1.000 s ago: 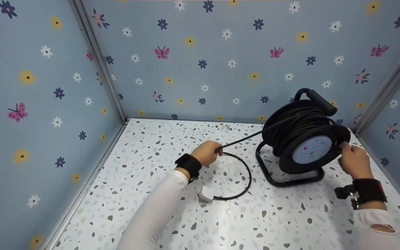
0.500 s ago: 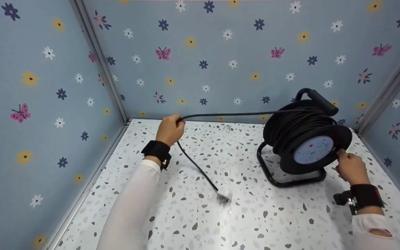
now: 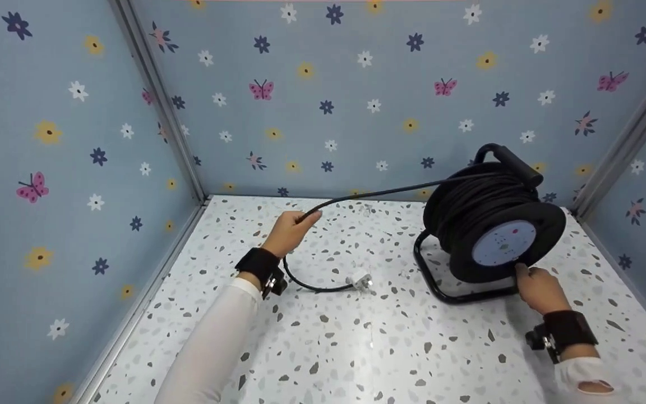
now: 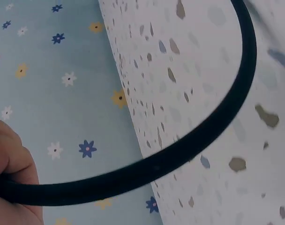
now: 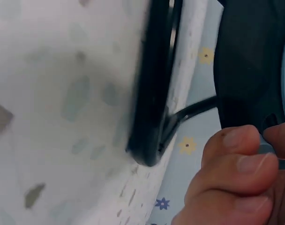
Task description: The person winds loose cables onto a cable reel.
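A black cable reel stands on a tube frame at the right in the head view, its cord wound thickly on the drum. My left hand grips the loose black cable left of the reel; the cable runs from the drum's top through the fingers. Below that hand the cable curves round to a white plug. At the reel's lower front edge, by its pale socket face, is my right hand. Its thumb and curled fingers pinch a small knob there, mostly hidden.
The reel's carry handle rises at the back, and its tube foot rests on the speckled white tabletop. Blue flowered panels enclose the table at the back and both sides, joined by metal posts.
My left hand has moved left with the cable, rising and then dropping slightly, and the plug has swung round. My right hand has gone from the reel face's right side to its bottom, turning it.
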{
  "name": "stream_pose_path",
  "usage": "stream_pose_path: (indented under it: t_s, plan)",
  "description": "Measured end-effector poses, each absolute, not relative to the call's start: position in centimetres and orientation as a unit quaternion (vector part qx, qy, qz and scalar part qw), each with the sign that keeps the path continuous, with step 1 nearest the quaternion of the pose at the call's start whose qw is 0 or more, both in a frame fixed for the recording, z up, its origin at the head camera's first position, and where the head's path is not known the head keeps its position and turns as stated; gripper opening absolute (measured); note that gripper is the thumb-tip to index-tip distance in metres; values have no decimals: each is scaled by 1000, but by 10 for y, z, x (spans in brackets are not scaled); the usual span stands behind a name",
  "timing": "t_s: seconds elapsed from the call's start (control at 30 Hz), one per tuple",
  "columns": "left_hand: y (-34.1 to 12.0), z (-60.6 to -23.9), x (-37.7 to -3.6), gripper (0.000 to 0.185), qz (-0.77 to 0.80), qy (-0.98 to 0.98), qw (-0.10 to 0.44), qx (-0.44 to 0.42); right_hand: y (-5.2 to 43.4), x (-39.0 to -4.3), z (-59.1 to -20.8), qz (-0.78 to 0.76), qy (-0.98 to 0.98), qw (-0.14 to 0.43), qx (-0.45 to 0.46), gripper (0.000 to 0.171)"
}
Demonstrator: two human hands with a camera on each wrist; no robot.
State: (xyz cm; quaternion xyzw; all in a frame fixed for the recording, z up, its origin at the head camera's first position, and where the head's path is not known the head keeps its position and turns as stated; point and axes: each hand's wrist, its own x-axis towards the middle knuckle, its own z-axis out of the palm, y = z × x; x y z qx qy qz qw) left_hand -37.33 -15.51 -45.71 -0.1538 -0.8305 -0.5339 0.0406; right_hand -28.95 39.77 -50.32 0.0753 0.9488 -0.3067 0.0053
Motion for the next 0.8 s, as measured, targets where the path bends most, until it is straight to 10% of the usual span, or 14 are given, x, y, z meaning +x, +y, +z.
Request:
stream_pose_path:
  t_s: [0.8]
  plan:
    - [-88, -469, -368, 46, -435, -875, 41, -207, 332, -280, -512, -257, 966, 27, -9, 62]
